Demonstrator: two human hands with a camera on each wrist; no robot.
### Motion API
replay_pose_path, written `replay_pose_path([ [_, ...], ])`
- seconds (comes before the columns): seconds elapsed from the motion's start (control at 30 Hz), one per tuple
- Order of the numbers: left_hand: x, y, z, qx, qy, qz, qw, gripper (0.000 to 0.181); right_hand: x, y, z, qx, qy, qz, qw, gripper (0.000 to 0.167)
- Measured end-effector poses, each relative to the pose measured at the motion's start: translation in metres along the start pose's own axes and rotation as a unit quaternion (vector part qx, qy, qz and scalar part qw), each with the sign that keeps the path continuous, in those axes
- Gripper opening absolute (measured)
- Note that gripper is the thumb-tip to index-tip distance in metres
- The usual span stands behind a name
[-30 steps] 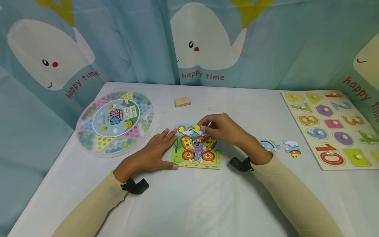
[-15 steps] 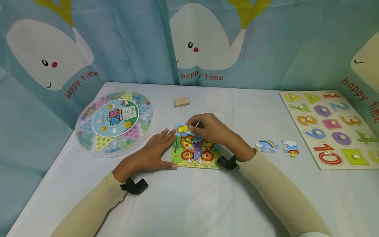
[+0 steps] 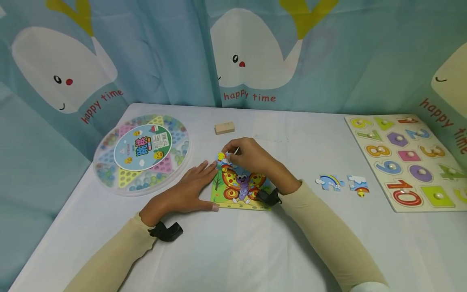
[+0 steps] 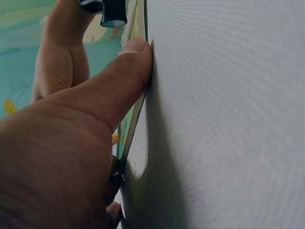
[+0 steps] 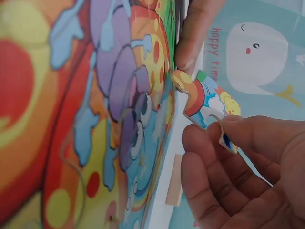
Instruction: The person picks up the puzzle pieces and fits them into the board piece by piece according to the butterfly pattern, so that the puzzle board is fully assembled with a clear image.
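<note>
A square butterfly jigsaw puzzle [image 3: 230, 204] lies on the white-covered table before me. Along its left edge rests my left hand [image 3: 187, 190], fingers spread, with the thumb [image 4: 136, 59] against the board's side in the left wrist view. My right hand [image 3: 251, 156] pinches a puzzle piece [image 5: 217, 102] printed with a sun, cloud and patterned wing between thumb and fingers. That piece is tilted over the puzzle's upper left corner, close to the left fingertips. Two loose pieces lie to the right: a rainbow piece [image 3: 329, 182] and a cloud piece [image 3: 359, 184].
At the left stands a round Chinese checkers set [image 3: 142, 190] with coloured marbles under a clear lid. A small wooden block [image 3: 224, 128] lies behind the puzzle. A number-and-shape peg board [image 3: 395, 205] is at the right. A whale-print curtain [image 3: 328, 73] hangs behind the table.
My right hand has moved left across the top of the puzzle, carrying the sun piece to the upper left corner. The left hand has stayed in place.
</note>
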State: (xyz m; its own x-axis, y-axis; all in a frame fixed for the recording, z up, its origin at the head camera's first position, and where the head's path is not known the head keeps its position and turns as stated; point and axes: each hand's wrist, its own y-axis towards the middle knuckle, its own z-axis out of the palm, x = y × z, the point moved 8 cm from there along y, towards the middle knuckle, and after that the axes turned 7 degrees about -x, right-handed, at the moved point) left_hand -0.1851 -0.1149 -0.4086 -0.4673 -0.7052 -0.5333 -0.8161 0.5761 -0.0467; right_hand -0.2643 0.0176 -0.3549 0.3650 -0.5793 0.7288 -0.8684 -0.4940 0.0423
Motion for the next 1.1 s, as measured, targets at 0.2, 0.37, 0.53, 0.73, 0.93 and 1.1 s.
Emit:
replay_pose_path([
  [0.2,0.001,0.0,0.0,-0.002,0.002,-0.002,1.0,0.105,-0.002,0.001,0.006,0.022,-0.012,-0.006,0.9997,0.018],
  [0.37,0.001,0.0,-0.001,-0.003,0.002,-0.002,1.0,0.105,-0.004,0.002,0.008,0.026,-0.014,-0.012,0.9995,0.019],
  [0.53,0.0,0.0,-0.001,-0.005,-0.003,-0.006,1.0,0.107,-0.006,0.003,0.01,0.025,-0.026,-0.003,0.9994,0.019],
  [0.73,-0.002,0.002,-0.001,-0.01,-0.005,-0.01,0.9999,0.11,-0.011,0.003,0.012,0.036,-0.06,0.023,0.9973,0.025],
  [0.93,-0.001,0.002,-0.002,-0.01,-0.001,-0.011,0.9999,0.108,-0.011,0.002,0.017,0.064,-0.094,0.018,0.9933,0.038],
  [1.1,0.0,0.001,-0.001,-0.006,-0.004,-0.015,0.9999,0.108,-0.009,0.002,0.019,0.073,-0.103,0.011,0.992,0.041],
])
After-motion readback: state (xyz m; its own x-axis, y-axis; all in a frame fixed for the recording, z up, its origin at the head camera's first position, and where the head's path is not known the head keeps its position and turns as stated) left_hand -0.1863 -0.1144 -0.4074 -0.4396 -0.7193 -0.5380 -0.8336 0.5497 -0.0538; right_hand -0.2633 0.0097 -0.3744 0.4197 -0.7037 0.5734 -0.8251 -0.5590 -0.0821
